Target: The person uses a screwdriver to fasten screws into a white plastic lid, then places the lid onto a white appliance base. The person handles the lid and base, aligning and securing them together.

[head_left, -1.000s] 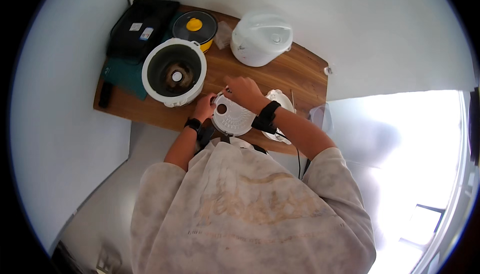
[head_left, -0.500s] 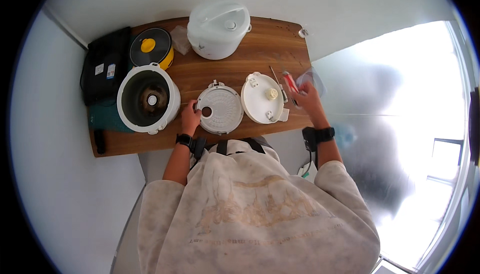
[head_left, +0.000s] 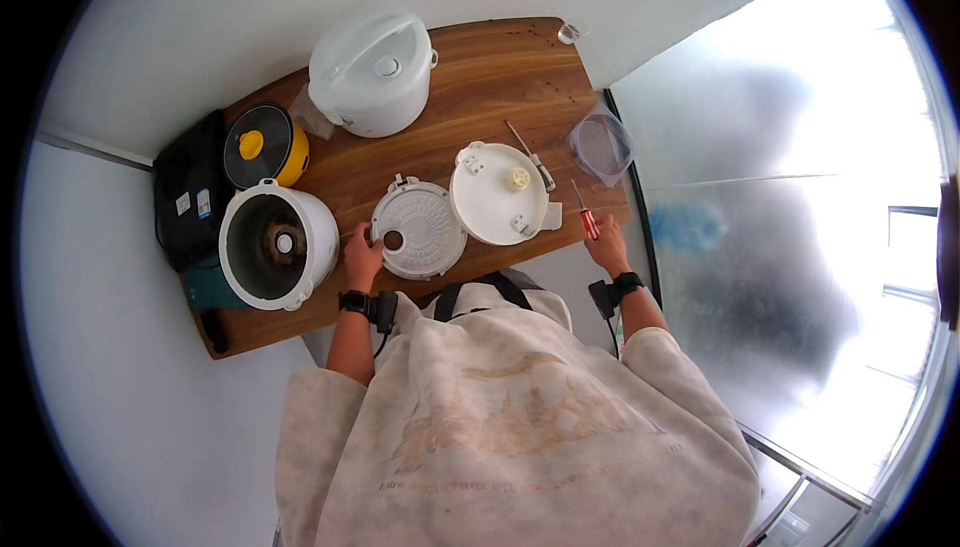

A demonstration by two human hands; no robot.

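My left hand (head_left: 362,257) grips the left rim of a round grey-white inner lid (head_left: 425,227), beside the hole in it. My right hand (head_left: 607,249) is at the table's right front edge. Its fingers are closed on the red handle of a screwdriver (head_left: 590,226), whose thin shaft points away from me. Between my hands, right of the inner lid, a white round lid (head_left: 490,209) lies with its hollow side up, a cream knob (head_left: 517,179) standing in it. A second screwdriver (head_left: 541,171) with a pale handle rests along that lid's far right side.
An open white rice cooker body (head_left: 328,247) stands to the left. Behind it are a yellow pot (head_left: 290,155) with a dark lid and a black bag (head_left: 180,227). A closed white cooker (head_left: 375,97) is at the back. A clear plastic container (head_left: 603,142) sits on the right edge.
My right hand has come down and nearer to me with the red screwdriver, away from the clear container. My left hand stays at the inner lid. The view has turned and shifted.
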